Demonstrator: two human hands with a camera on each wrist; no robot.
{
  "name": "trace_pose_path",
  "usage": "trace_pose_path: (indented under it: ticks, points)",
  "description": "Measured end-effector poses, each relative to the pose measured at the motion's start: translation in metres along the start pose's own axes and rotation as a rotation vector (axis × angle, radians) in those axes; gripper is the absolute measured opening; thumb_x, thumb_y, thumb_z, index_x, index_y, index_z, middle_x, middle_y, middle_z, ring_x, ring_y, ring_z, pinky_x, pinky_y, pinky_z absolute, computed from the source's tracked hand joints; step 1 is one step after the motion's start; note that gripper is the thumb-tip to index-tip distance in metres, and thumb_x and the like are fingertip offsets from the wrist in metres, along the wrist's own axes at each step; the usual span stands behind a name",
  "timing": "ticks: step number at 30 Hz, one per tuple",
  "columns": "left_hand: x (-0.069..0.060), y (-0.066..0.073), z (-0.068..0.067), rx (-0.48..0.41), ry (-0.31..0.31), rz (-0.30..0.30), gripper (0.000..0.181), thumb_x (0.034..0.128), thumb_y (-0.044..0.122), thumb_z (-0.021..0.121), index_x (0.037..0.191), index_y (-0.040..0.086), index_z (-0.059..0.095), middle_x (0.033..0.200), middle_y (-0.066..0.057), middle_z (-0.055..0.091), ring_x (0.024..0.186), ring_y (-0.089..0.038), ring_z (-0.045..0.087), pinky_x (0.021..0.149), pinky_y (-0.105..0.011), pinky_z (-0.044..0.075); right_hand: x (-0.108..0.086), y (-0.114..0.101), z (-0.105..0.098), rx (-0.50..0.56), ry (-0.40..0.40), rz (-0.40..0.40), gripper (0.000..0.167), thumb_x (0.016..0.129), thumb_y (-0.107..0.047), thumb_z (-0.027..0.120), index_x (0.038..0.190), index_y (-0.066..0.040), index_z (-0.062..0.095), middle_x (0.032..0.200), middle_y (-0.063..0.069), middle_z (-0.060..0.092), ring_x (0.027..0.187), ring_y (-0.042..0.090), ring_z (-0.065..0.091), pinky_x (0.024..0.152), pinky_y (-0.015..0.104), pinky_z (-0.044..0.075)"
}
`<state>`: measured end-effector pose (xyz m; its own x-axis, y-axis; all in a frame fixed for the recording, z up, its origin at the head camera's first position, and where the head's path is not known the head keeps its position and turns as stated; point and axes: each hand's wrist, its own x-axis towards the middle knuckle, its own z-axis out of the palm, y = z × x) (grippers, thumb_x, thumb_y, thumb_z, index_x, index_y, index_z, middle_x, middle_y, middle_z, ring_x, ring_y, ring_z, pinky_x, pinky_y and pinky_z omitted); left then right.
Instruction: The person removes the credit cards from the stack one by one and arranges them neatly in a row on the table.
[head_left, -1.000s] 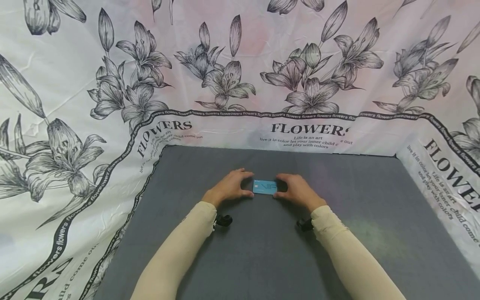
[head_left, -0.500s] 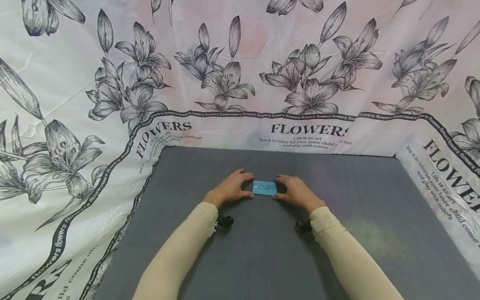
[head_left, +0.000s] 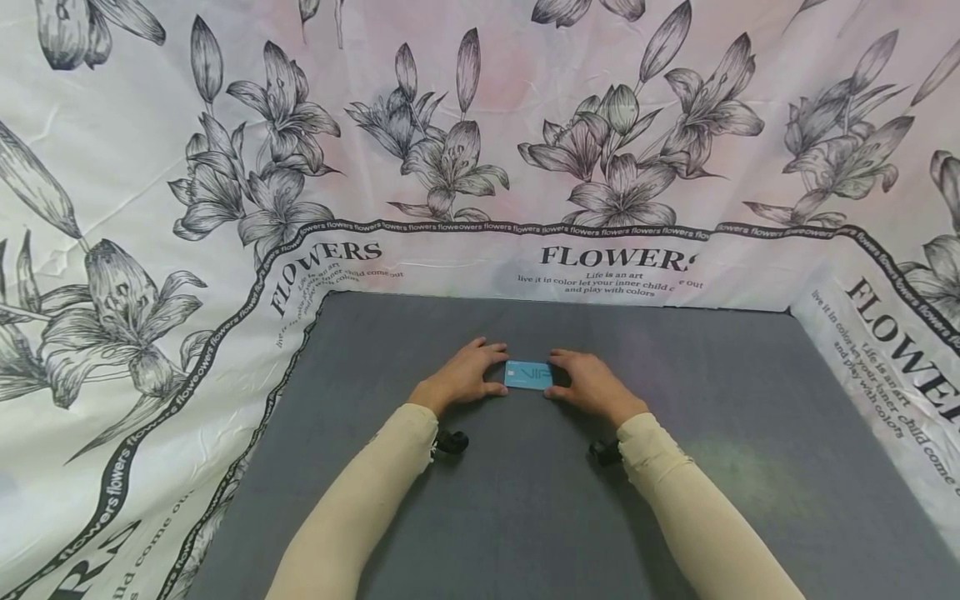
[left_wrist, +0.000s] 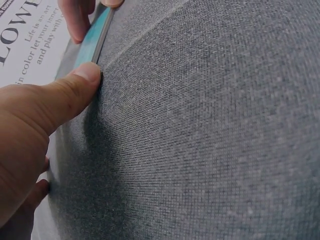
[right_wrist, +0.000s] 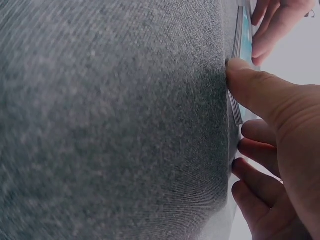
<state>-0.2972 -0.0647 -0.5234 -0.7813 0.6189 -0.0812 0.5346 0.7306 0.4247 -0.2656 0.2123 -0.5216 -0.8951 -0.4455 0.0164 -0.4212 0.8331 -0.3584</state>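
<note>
A small stack of light-blue cards (head_left: 528,375) lies flat on the dark grey table, the top one printed "VIP". Several thin layers show along the stack's near edge (right_wrist: 237,107) in the right wrist view. My left hand (head_left: 463,372) holds the stack's left end, thumb at the near corner and fingers toward the far corner. At the right end, my right hand (head_left: 592,382) grips it between a thumb on the near edge and fingers at the far side. Some fingertips of the left hand are hidden behind its thumb in the left wrist view.
The grey cloth-covered table (head_left: 517,508) extends around both hands. A white floral curtain (head_left: 450,175) with "FLOWERS" lettering rises along its back and sides. A black wrist strap piece (head_left: 452,442) sits under the left sleeve, another black piece (head_left: 604,452) under the right.
Both hands stay at the ends of the card stack. The right hand has shifted very slightly to the left; otherwise only the head view drifts a little.
</note>
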Motion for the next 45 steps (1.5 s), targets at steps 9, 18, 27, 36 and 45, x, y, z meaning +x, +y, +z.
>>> trace_pose_path:
  ticks: [9,18,27,36,45]
  points:
    - [0.002,0.001,0.001,0.035,0.014,0.003,0.059,0.1044,0.036,0.077,0.157,0.014,0.061,0.174,-0.007,0.045,0.166,-0.043,0.03,0.135,-0.058,0.028,0.001,-0.001,0.002,-0.014,0.008,-0.006,0.065,0.098,-0.028,0.085,0.148,0.008,0.063,0.156,0.026,0.061,0.141,0.047,0.062,0.116,0.063,0.051]
    - [0.002,0.003,0.002,0.052,0.006,-0.012,0.059,0.1051,0.038,0.076,0.157,0.015,0.061,0.174,-0.006,0.045,0.166,-0.042,0.03,0.135,-0.058,0.028,0.001,-0.002,0.002,-0.012,0.007,-0.005,0.065,0.098,-0.028,0.085,0.148,0.007,0.063,0.156,0.026,0.061,0.14,0.047,0.062,0.116,0.063,0.051]
    - [0.002,0.001,0.002,0.043,0.027,0.017,0.058,0.1068,0.037,0.074,0.157,0.013,0.06,0.172,-0.009,0.048,0.164,-0.042,0.035,0.135,-0.056,0.03,0.0,-0.003,0.0,0.02,0.019,0.007,0.063,0.099,-0.027,0.084,0.148,0.007,0.063,0.155,0.026,0.062,0.14,0.046,0.063,0.117,0.063,0.051]
    - [-0.001,0.004,-0.006,0.003,0.04,0.031,0.059,0.1076,0.035,0.073,0.158,0.009,0.058,0.172,-0.01,0.048,0.162,-0.039,0.039,0.133,-0.053,0.035,-0.002,-0.003,-0.006,0.045,0.057,-0.014,0.062,0.098,-0.028,0.085,0.146,0.007,0.065,0.152,0.026,0.064,0.139,0.046,0.064,0.117,0.064,0.05]
    - [-0.004,0.008,-0.017,0.029,0.045,0.05,0.059,0.1095,0.034,0.07,0.16,0.008,0.055,0.172,-0.009,0.048,0.163,-0.04,0.037,0.135,-0.053,0.032,-0.004,-0.009,-0.017,0.045,0.095,-0.031,0.061,0.096,-0.026,0.087,0.144,0.007,0.067,0.15,0.026,0.066,0.137,0.046,0.065,0.115,0.063,0.052]
